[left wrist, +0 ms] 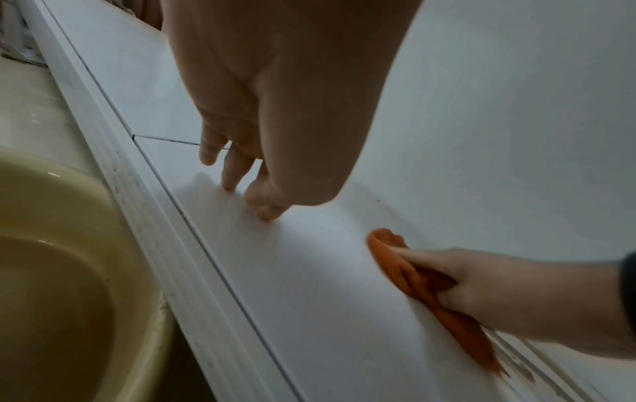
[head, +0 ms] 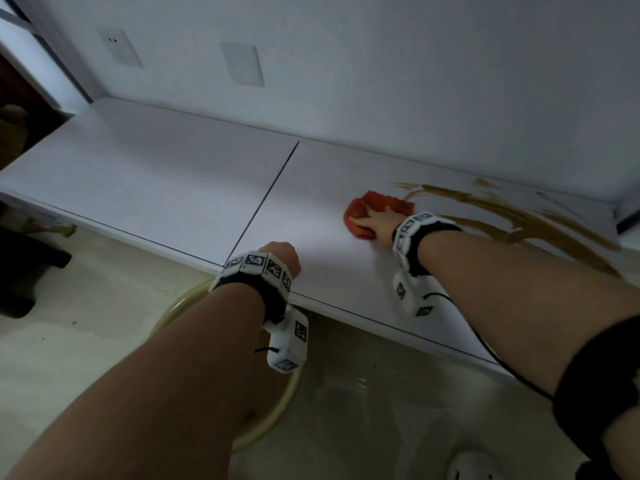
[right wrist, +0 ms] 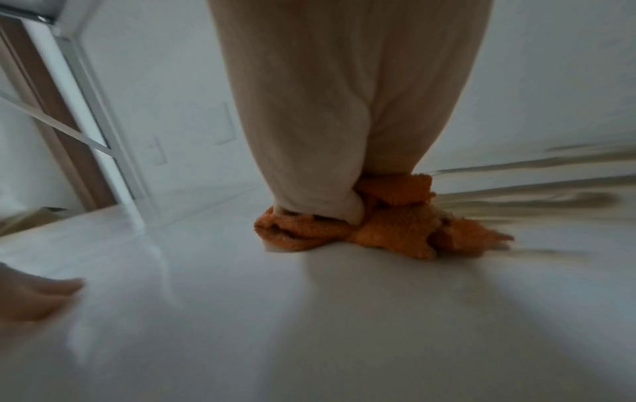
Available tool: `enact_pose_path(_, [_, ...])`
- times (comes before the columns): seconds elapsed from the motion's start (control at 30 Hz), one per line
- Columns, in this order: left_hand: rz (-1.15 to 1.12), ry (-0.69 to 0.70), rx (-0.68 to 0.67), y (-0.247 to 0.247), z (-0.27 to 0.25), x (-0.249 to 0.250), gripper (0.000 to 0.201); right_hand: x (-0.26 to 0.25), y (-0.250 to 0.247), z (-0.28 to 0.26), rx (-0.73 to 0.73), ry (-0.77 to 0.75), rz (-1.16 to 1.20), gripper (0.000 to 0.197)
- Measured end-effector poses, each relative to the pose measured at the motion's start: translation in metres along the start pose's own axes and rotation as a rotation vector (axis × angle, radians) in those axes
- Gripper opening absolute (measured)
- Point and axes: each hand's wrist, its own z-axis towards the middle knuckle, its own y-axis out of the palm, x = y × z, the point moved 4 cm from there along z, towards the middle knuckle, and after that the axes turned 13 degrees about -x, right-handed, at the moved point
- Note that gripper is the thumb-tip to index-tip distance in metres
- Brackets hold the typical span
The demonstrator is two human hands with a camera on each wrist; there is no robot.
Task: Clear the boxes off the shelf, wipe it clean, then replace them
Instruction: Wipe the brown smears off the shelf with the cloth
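The white shelf [head: 156, 174] carries no boxes in any view. My right hand [head: 372, 220] presses an orange cloth [head: 381, 202] onto the shelf's right panel, with the thumb tucked into a fold of the cloth [left wrist: 389, 258]. Brown smears [head: 519, 223] streak the surface just right of the cloth [right wrist: 395, 231] and run to the shelf's right end. My left hand [head: 280, 252] holds nothing. Its fingertips [left wrist: 265, 215] rest on the shelf near the front edge, beside the seam between the two panels.
A beige basin [head: 180, 306] stands on the floor below the shelf's front edge, under my left forearm. The white wall behind has a socket plate [head: 119, 46]. A dark object [head: 27, 268] lies on the floor at left.
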Motion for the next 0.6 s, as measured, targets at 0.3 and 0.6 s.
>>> enact_pose_path(0.3, [0.034,0.000,0.001,0.001,-0.014,0.009,0.021,-0.011,0.045,-0.032,-0.068,-0.120,-0.173,0.062])
enact_pose_path(0.6, [0.103,0.004,0.010,-0.003,-0.023,0.013,0.025,-0.040,0.049,-0.030,-0.080,-0.220,-0.232,0.079])
